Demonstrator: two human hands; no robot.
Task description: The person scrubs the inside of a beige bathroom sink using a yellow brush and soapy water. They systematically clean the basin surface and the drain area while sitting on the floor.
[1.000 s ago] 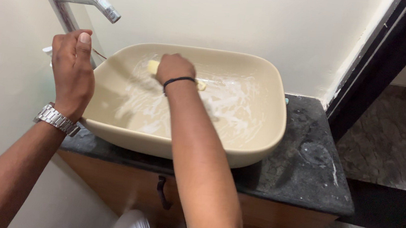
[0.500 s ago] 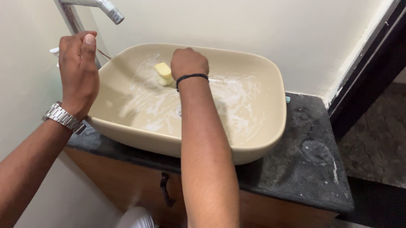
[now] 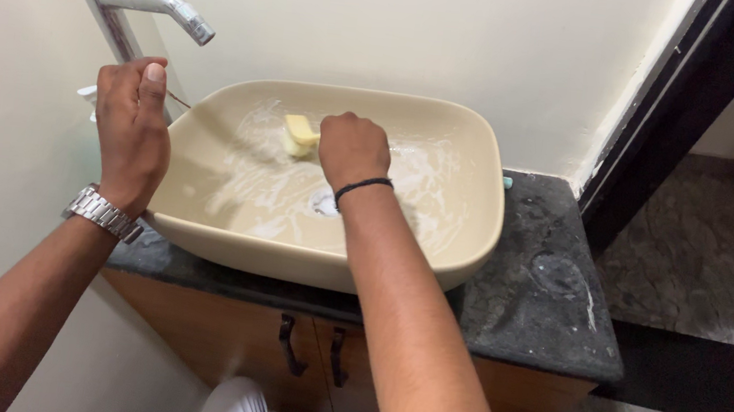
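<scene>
Since the earlier frame, the right hand (image 3: 351, 145) had slid back toward mid-basin, fingers closed on a yellow sponge (image 3: 300, 134) that lay against the inner wall of the beige basin (image 3: 472, 244). Soapy white streaks covered much of the bowl — scrubbing looked well along, rinsing not yet done. The left hand (image 3: 129, 131) was curled loosely at the rim, holding nothing visible — below the chrome tap (image 3: 148, 1), with the dark countertop (image 3: 549, 289) alongside
</scene>
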